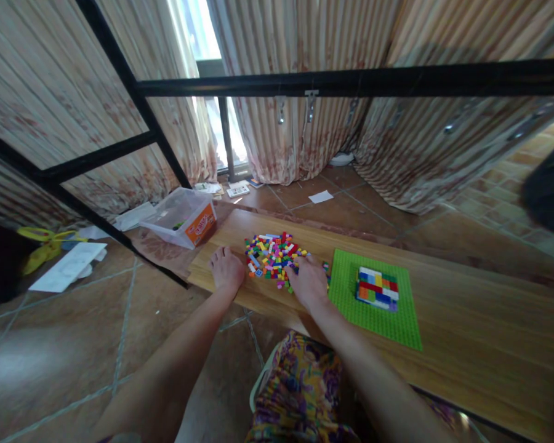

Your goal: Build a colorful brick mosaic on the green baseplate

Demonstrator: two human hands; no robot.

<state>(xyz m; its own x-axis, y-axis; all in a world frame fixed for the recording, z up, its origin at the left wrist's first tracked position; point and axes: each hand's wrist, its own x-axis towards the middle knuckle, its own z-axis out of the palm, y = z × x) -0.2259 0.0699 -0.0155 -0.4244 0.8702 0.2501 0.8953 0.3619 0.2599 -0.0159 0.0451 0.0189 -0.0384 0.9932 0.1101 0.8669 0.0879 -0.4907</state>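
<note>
A loose pile of small colourful toy bricks (pixel 272 255) lies on the wooden tabletop. My left hand (pixel 226 269) rests on the wood at the pile's left side, fingers laid out and nothing visible in them. At the right side of the pile, my right hand (pixel 309 282) reaches down among the bricks, thumb and fingers apart; its fingertips are partly hidden. Just right of that hand lies a green studded baseplate (pixel 346 295). On it sits a low, roughly square block of joined bricks (pixel 377 288) in red, white, blue, orange and green.
A clear plastic box (pixel 170 215) with an orange label stands beyond the table's left end. The wooden table (pixel 480 326) stretches right. A black metal frame (pixel 258 86) crosses above, before striped curtains (pixel 305 141). Papers (pixel 69 266) lie on the tiled floor.
</note>
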